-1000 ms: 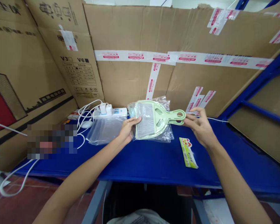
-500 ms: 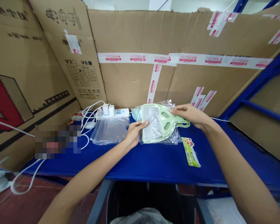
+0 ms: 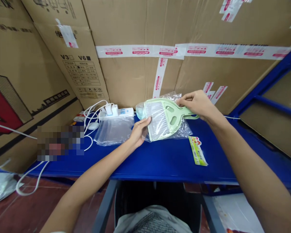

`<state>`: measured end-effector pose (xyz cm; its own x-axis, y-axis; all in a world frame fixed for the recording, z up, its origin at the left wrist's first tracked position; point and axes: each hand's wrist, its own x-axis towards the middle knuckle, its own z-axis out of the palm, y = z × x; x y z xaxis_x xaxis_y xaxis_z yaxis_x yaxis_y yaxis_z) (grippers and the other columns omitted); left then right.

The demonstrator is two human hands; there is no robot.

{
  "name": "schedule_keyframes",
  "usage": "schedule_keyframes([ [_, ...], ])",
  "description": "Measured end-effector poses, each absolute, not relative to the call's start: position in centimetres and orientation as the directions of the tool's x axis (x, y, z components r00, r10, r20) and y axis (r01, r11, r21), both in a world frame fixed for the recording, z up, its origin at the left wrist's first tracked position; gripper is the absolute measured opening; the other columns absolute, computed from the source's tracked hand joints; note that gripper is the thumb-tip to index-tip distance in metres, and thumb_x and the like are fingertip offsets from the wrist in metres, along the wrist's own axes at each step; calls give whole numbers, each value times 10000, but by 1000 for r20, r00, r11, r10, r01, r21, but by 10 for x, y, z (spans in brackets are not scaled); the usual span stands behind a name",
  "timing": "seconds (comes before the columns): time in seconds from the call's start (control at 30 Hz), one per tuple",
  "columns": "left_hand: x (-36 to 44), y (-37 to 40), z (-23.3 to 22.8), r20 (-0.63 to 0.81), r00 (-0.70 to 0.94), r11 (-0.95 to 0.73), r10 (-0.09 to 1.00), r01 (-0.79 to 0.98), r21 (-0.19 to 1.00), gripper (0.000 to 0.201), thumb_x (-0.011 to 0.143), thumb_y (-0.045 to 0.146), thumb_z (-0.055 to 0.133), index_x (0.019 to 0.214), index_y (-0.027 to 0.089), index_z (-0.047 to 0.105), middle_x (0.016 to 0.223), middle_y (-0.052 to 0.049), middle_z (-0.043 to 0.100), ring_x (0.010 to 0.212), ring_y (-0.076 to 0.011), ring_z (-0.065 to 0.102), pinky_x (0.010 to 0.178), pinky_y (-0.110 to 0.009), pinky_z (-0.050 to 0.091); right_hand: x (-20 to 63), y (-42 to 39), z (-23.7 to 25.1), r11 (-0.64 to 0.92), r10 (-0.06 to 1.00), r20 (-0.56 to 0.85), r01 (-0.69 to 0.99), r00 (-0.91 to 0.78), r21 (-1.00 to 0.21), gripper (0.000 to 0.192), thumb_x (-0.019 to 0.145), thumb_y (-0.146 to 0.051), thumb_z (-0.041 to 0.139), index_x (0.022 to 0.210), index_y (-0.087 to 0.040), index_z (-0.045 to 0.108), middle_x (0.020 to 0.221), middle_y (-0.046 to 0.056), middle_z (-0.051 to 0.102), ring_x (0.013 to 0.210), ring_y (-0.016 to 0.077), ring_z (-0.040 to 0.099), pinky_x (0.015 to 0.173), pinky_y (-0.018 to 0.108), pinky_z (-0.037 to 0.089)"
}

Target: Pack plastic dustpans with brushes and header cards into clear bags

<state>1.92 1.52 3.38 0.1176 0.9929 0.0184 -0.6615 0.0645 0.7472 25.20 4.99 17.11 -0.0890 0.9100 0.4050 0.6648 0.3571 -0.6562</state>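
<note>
A light green dustpan (image 3: 174, 124) with a small brush (image 3: 157, 119) of pale bristles lies partly inside a clear plastic bag (image 3: 185, 131). My left hand (image 3: 138, 131) grips the left edge of the dustpan through the bag, thumb on top and fingers underneath. Above the handle, my right hand (image 3: 195, 102) is closed in a pinch on the upper edge of the bag. The handle pokes out to the right, below my right fingers. A yellow-green label card (image 3: 197, 151) rests on the table, right of the bag.
More clear bags (image 3: 113, 131) lie flat to the left on the blue table (image 3: 145, 165). Behind them is a white power strip (image 3: 126, 112) with plugs and white cables. A pale blue item (image 3: 140, 111) sits behind the dustpan. Cardboard walls (image 3: 135, 74) close off the back and left.
My right hand has shifted from the handle area to the bag's upper edge, slightly raised. The dustpan stays in my left hand. The camera view has tilted down a little.
</note>
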Motion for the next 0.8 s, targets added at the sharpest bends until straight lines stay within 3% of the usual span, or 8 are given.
schedule_keyframes([
  [0.13, 17, 15, 37, 26, 97, 44, 995, -658, 752, 442, 598, 410, 1032, 871, 147, 804, 900, -95, 828, 1000, -318, 792, 929, -392, 620, 255, 42, 170, 409, 877, 463, 701, -125, -585, 205, 834, -338, 742, 748, -165, 810, 658, 69, 711, 574, 151, 561, 546, 327, 393],
  [0.3, 14, 17, 36, 19, 64, 25, 998, -619, 785, 441, 580, 445, 1028, 822, 153, 803, 882, -95, 827, 924, -303, 782, 790, -350, 595, 265, 31, 156, 449, 858, 504, 613, -94, -650, 242, 860, -424, 721, 748, -212, 753, 697, 72, 735, 615, 200, 662, 559, 338, 467],
  [0.57, 10, 20, 40, 54, 16, -31, 998, -635, 772, 413, 598, 441, 1014, 822, 165, 804, 918, -86, 820, 949, -278, 760, 821, -348, 573, 253, 27, 157, 467, 812, 584, 576, 21, -671, 254, 844, -455, 761, 726, -238, 702, 702, 77, 731, 666, 242, 689, 609, 379, 539],
  [0.8, 4, 25, 35, 51, -5, -43, 999, -618, 785, 413, 613, 439, 1012, 832, 146, 821, 863, -92, 817, 835, -252, 757, 758, -328, 558, 253, 37, 120, 485, 866, 497, 322, -52, -813, 323, 848, -554, 782, 863, -250, 674, 820, 31, 733, 713, 201, 676, 687, 347, 570],
])
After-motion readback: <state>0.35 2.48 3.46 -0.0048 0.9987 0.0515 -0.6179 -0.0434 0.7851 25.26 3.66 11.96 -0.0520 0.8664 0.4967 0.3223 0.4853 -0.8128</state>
